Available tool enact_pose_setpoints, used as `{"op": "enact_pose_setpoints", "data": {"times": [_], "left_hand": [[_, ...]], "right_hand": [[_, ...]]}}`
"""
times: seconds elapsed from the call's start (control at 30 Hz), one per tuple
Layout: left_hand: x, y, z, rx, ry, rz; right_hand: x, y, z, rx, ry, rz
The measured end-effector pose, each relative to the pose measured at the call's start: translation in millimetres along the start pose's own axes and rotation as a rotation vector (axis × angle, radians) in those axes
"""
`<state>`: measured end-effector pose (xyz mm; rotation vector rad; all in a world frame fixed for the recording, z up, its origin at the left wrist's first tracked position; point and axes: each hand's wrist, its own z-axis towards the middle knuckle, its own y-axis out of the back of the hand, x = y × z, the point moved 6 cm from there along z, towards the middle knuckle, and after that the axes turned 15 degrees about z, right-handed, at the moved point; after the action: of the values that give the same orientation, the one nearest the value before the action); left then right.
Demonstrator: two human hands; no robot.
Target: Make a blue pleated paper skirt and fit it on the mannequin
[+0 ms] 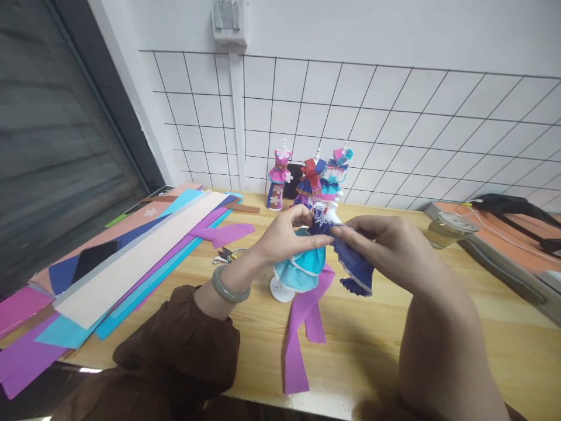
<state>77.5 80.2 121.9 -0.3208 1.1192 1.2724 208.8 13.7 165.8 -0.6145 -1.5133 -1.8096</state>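
A small white dress form point(283, 290) stands on the table, wearing a tiered light-blue skirt with white trim point(298, 270). Around its waist, a gathered dark-blue strip with a pale edge point(356, 263) is pinched by both hands. My left hand point(293, 235), with a bangle on the wrist, closes thumb and fingers on the strip at the left of the form. My right hand point(381, 242) pinches it at the right, and its loose end hangs below. A purple paper strip point(298, 342) lies folded on the table under the skirt.
Stacked coloured paper strips point(144, 263) and a phone point(95, 260) lie at left, scissors point(225, 255) nearby. Several dressed forms point(279, 175) stand near the wall. A lidded cup point(449, 229) and a black strap point(512, 210) are at right.
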Motion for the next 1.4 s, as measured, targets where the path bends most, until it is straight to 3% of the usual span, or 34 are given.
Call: {"op": "enact_pose_setpoints", "data": {"times": [0.4, 0.67, 0.97, 1.23, 1.4], "left_hand": [[13.1, 4.2, 3.8, -0.018, -0.003, -0.034], [11.3, 3.7, 3.3, 0.005, -0.011, -0.076], [11.7, 3.8, 3.2, 0.020, -0.019, -0.051], [8.2, 4.6, 3.5, 0.055, -0.053, -0.034], [4.6, 3.0, 1.7, 0.086, -0.038, -0.025]], "right_hand": [[-12.6, -0.9, 2.6, 0.166, -0.023, -0.017], [-18.9, -6.0, 1.0, 0.234, -0.181, 0.280], [-19.0, -6.9, 6.9, 0.230, -0.133, 0.194], [-16.1, -13.7, 3.5, 0.351, -0.138, 0.324], [-18.3, -12.1, 6.5, 0.344, -0.130, 0.322]]}}
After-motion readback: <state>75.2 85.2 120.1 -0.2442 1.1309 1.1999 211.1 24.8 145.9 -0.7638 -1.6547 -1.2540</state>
